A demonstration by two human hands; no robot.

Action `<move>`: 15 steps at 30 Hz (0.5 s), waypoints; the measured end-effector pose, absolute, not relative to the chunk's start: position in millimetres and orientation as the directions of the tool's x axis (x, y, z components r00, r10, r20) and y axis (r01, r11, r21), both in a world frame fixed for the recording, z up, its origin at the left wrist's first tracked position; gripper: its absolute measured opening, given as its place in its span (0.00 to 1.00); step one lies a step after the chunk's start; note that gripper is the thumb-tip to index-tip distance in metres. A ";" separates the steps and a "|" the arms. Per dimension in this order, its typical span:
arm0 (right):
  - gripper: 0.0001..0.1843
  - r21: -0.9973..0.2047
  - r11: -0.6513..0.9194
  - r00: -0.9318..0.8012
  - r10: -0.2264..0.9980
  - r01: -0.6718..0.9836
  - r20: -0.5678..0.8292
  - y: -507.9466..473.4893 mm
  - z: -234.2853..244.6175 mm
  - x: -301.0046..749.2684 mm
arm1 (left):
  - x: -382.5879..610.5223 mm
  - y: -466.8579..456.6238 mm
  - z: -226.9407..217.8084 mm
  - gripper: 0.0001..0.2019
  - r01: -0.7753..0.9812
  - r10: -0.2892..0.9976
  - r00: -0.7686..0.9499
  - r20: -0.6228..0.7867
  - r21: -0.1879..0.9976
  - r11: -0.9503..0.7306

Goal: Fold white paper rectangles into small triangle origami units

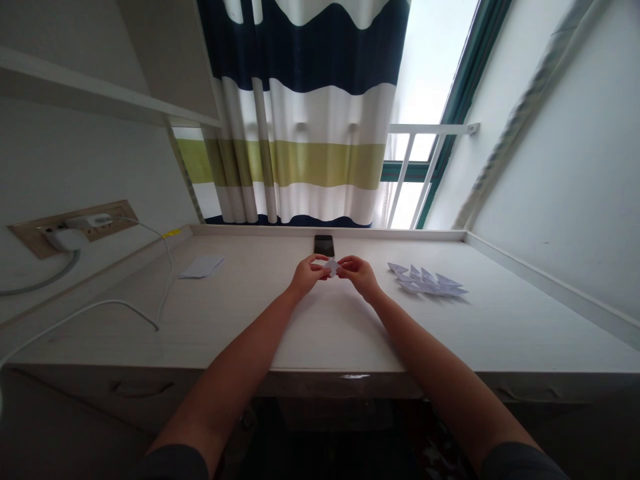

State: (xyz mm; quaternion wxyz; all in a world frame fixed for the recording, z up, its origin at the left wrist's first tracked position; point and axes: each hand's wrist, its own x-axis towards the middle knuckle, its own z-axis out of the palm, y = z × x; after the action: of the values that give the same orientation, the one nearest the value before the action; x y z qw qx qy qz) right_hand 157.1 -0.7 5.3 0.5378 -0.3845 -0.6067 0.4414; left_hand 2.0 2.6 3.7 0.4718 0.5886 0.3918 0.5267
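Observation:
Between my two hands, above the middle of the desk, is a small piece of folded white paper point(331, 267). My left hand point(306, 275) pinches its left side between thumb and fingers. On the opposite side, my right hand point(361, 275) grips the paper in the same way. The fingers partly cover its edges, so its full shape is hard to make out. Several folded paper boats point(429, 283) sit in a cluster to the right of my right hand. A stack of white paper sheets point(201, 267) lies on the left part of the desk.
A dark phone point(324, 245) lies just beyond my hands on the white desk point(240, 333). White cables point(125, 303) run across the desk's left side from a wall socket point(75, 227). A striped curtain point(300, 120) hangs behind; a wall point(565, 200) bounds the right.

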 end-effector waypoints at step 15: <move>0.09 -0.952 0.283 -0.171 0.938 -0.120 0.301 -2.0 7.2 157.5 | 2.3 3.6 2.4 0.09 -0.171 0.951 0.139 0.277 0.952 -0.253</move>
State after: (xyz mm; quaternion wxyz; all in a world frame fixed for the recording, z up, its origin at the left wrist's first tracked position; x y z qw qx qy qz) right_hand 157.5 -2.0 7.2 0.5423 -0.3473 -0.5895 0.4877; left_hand 2.3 3.6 2.4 0.5034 0.5621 0.3468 0.5571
